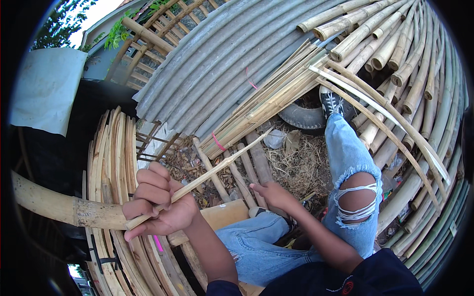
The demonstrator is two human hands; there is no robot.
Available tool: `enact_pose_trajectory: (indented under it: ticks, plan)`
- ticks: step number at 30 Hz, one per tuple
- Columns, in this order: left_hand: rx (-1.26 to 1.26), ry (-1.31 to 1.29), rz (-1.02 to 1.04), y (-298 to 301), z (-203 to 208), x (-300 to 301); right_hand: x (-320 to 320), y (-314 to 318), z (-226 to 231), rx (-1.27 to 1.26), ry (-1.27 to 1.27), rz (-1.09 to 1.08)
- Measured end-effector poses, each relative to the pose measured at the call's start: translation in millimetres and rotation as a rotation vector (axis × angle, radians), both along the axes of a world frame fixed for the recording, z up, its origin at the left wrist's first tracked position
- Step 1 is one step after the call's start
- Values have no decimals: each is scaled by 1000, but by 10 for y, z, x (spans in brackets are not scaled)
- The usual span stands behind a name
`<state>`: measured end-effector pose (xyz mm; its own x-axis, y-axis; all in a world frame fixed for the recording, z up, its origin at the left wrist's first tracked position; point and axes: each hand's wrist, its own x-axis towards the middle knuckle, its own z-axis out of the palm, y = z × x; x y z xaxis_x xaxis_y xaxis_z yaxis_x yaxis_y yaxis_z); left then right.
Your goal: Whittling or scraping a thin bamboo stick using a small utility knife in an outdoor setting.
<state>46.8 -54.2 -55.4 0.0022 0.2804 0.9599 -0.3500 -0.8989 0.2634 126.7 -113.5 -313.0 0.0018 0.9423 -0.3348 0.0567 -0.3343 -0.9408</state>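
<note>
My left hand is closed around a thin split bamboo strip that slants up and to the right, its tip near a heap of strips. That hand rests over the end of a thick bamboo pole lying across the left. My right hand reaches down toward short bamboo pieces on the littered ground, fingers loosely curled, holding nothing I can see. My legs in torn blue jeans stretch forward, one shoe beside an old tyre.
A stack of curved bamboo slats stands at the left. Corrugated metal sheeting covers the middle back, with a bundle of strips on it. Whole bamboo poles are heaped at the right. Straw and shavings cover the ground.
</note>
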Motion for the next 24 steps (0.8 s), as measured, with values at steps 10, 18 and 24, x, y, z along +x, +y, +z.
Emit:
enact_pose_trajectory:
  ticks: [10, 18, 24]
  plan:
    - [-24, -39, 36, 27, -22, -127, 263, -116, 1051, 171, 787, -341]
    - [-39, -101, 189, -4, 25, 98, -252, 14, 906, 485, 198, -223]
    - [-62, -140, 379, 28, 47, -5, -115, 11, 1212, 411, 249, -249]
